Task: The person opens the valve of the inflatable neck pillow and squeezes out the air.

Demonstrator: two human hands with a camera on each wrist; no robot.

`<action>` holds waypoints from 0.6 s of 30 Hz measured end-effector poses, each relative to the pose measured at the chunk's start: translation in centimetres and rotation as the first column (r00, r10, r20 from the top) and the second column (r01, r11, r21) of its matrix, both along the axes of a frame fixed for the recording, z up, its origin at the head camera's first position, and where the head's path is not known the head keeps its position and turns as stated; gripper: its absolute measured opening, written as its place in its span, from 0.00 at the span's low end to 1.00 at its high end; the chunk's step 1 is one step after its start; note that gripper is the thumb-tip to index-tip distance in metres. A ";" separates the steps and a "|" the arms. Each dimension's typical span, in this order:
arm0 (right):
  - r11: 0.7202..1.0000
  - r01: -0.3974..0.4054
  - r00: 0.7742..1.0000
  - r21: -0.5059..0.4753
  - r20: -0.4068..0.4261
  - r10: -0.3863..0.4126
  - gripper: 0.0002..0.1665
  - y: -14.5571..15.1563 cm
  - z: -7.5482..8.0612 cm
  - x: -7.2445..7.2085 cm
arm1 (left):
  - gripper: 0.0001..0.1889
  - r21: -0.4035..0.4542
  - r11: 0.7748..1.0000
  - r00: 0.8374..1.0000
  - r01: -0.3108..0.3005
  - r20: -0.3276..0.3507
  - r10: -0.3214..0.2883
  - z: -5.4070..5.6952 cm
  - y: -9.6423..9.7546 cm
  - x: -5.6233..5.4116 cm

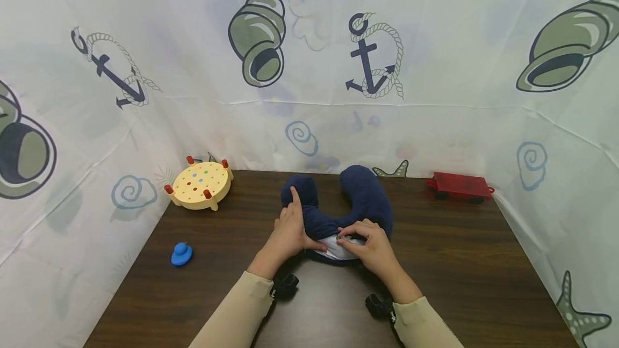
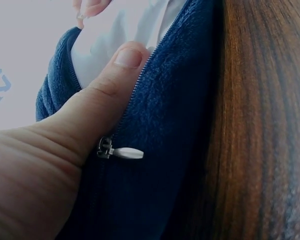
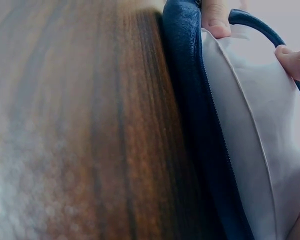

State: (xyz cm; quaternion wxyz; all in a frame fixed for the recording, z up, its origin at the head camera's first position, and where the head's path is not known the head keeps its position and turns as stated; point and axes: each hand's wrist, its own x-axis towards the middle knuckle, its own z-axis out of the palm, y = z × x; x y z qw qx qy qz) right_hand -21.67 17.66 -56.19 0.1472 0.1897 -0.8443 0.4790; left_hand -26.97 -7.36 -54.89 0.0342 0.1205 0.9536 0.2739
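A navy blue U-shaped neck pillow (image 1: 372, 197) lies on the table with its curved side toward me. Its zipper stands undone, and white inner lining (image 3: 255, 110) shows through the gap. My left hand (image 1: 288, 232) lies on the pillow's left part, index finger pointing away and thumb stretched across the opening. In the left wrist view that thumb presses on the lining beside the zipper teeth, near a silver zipper pull (image 2: 127, 153). My right hand (image 1: 369, 246) pinches the far edge of the opened cover between thumb and fingers.
A round yellow toy stool-like piece (image 1: 200, 182) with red-tipped legs stands at the back left. Nearer on the left lies a small blue knobbed piece (image 1: 181, 254). A red toy wagon (image 1: 461, 186) sits at the back right. Printed cloth (image 1: 319, 138) encloses the wooden table (image 1: 464, 273).
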 end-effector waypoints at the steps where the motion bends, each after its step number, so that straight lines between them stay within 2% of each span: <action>1: 1.000 0.000 1.000 0.000 0.003 0.000 0.11 0.0 0.0 0.0 | 0.97 0.003 1.000 1.000 0.000 -0.002 0.000 -0.1 0.0 0.0; 12: 1.000 -0.001 1.000 0.008 -0.022 0.001 0.11 0.1 -0.3 -0.2 | 0.98 0.037 0.999 0.999 -0.009 -0.040 0.010 -0.2 0.2 -0.2; 18: 1.000 -0.001 1.000 0.016 -0.026 0.001 0.12 0.1 -0.4 -0.2 | 0.98 0.065 0.998 0.999 -0.022 -0.038 0.024 -0.6 0.2 -0.2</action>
